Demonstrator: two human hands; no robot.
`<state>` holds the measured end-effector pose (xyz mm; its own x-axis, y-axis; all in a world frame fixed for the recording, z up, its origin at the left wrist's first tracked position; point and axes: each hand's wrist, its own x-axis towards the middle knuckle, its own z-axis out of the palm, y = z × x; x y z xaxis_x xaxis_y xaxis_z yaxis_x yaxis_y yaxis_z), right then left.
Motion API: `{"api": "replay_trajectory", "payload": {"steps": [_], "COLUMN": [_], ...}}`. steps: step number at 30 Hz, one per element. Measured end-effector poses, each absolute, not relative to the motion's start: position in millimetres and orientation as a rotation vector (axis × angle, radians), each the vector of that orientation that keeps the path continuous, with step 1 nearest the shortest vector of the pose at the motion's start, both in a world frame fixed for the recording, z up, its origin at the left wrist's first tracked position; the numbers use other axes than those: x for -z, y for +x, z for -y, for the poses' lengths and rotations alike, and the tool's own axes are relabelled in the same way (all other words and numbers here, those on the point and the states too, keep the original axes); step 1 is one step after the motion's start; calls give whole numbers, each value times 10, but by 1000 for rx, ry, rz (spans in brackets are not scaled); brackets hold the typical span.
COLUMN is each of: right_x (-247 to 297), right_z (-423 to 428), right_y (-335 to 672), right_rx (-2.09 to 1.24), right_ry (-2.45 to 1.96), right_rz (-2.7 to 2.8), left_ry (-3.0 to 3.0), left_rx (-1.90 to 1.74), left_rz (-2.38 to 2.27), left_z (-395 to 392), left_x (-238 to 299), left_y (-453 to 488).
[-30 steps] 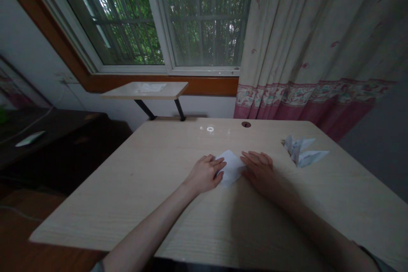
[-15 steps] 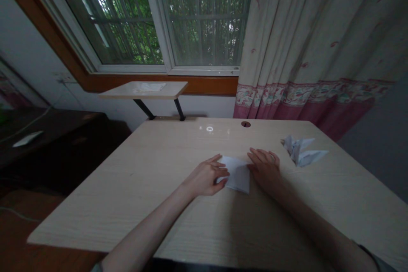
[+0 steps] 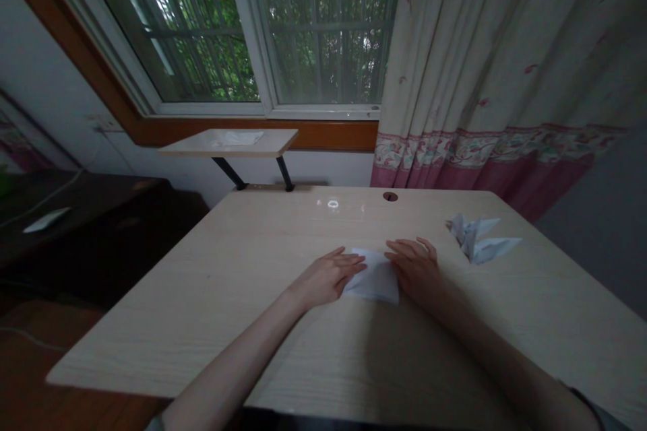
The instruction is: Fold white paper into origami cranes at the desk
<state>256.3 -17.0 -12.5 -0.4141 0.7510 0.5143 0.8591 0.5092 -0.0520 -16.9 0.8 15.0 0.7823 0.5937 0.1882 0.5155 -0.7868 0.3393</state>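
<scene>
A folded piece of white paper [image 3: 375, 279] lies flat on the light wooden desk [image 3: 283, 357]. My left hand [image 3: 331, 276] rests over its left side, fingers stretched out across the paper. On the opposite side, my right hand [image 3: 413, 266] has its fingers spread, with the fingertips on the paper's upper right edge. Parts of both side edges are hidden under the fingers. Further right on the desk sits a folded paper crane [image 3: 478, 240], apart from my right hand.
A small raised shelf [image 3: 275, 141] on black legs stands at the back left, with a white sheet [image 3: 243, 138] on it. A round cable hole [image 3: 390, 196] is near the desk's back edge. To the left, a dark table [image 3: 101, 215] bears a white flat object [image 3: 46, 220].
My left fingers have flattened and moved slightly over the paper. My right hand has shifted a little to the left, its fingertips now further onto the paper's edge.
</scene>
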Motion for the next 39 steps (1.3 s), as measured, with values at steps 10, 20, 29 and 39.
{"api": "replay_trajectory", "payload": {"steps": [10,20,29,39], "right_x": [-40,-24,24,177], "right_z": [286,279,214,130], "right_y": [2512,2523,2581,2618], "right_rx": [79,19,50,-105], "right_ry": [-1068,-1037,-1027,-994], "right_rz": [2480,2542,2473,2290], "left_ry": [2774,2749,2662,2709], "left_rx": [-455,-595,-728,-786], "left_rz": [-982,-971,-949,-890], "left_z": [-21,25,41,8], "left_x": [-140,-185,-189,-184], "left_y": [-177,-156,-181,-171]}}
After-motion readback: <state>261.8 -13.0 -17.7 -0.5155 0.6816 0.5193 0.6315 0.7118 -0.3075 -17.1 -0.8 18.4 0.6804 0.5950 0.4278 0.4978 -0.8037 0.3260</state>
